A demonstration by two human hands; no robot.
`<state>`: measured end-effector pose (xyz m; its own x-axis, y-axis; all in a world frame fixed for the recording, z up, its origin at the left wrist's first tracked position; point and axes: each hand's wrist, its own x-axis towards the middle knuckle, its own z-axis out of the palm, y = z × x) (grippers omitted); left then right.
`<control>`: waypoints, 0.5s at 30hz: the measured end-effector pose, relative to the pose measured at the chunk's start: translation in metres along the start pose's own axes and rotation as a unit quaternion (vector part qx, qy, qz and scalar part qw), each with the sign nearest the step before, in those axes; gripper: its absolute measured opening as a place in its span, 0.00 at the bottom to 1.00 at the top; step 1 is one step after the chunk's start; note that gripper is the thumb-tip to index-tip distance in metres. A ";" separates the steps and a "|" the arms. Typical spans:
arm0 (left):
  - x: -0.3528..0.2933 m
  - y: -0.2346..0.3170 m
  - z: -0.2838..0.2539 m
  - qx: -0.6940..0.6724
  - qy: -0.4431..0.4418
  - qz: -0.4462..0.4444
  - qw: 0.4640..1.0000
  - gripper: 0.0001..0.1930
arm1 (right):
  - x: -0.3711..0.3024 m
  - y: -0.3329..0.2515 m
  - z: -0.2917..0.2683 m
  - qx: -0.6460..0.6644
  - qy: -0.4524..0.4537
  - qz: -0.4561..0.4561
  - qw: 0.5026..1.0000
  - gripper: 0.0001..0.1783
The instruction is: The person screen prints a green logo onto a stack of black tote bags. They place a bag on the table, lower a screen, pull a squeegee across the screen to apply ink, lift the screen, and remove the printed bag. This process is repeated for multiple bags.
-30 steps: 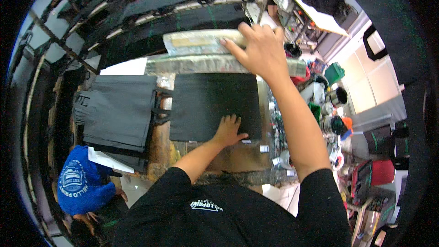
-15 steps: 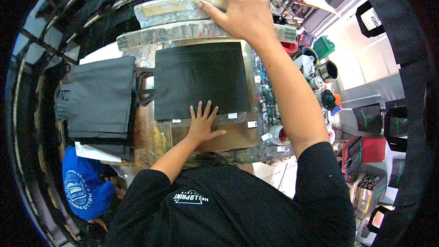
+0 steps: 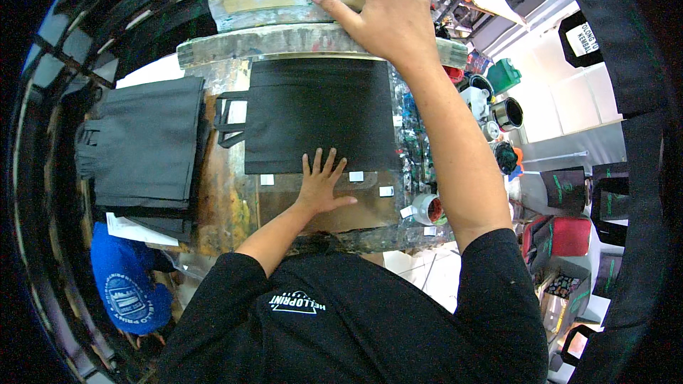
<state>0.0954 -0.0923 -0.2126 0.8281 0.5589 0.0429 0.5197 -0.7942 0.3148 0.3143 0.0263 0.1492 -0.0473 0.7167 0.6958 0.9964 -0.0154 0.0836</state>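
A black flat tote bag (image 3: 320,114) lies on the stained work table (image 3: 228,220), its handles (image 3: 231,119) pointing left. My left hand (image 3: 324,185) rests flat on the bag's near edge, palm down, fingers spread. At the far side, my right hand (image 3: 395,18) is closed over the right end of a long pale bar like a squeegee (image 3: 277,3), thumb along its front. Just below it runs a paint-stained frame bar (image 3: 263,46), raised beyond the bag and partly covered by my right wrist. Whether I also grip that frame is hidden.
A stack of black bags (image 3: 146,146) lies on the left. Small white tabs (image 3: 356,176) dot the table's near part. A jar with red inside (image 3: 427,209) stands at the near right; cans (image 3: 507,114) line the right side. A person in blue (image 3: 128,284) is at the lower left.
The bag has slid right and slightly away with my left hand, past the small white tabs. My right hand keeps its hold on the bar.
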 end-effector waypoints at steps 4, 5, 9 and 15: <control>-0.009 0.003 0.001 -0.016 0.004 0.006 1.000 0.63 | 0.000 -0.003 -0.002 -0.008 -0.015 0.003 1.000 0.39; -0.011 0.004 0.001 -0.020 0.004 0.009 1.000 0.63 | -0.001 -0.002 -0.002 -0.014 -0.020 0.005 1.000 0.39; -0.016 0.007 -0.015 -0.040 -0.049 -0.003 0.998 0.64 | 0.002 0.000 -0.007 -0.009 -0.058 0.012 0.998 0.38; -0.007 -0.032 -0.125 -0.302 -0.007 -0.173 0.938 0.53 | -0.017 -0.009 -0.003 0.026 -0.013 0.008 1.000 0.38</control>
<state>0.0467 -0.0411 -0.1045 0.6369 0.7514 -0.1724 0.5481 -0.2841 0.7867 0.3061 0.0123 0.1393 -0.0301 0.7342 0.6783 0.9993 0.0080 0.0356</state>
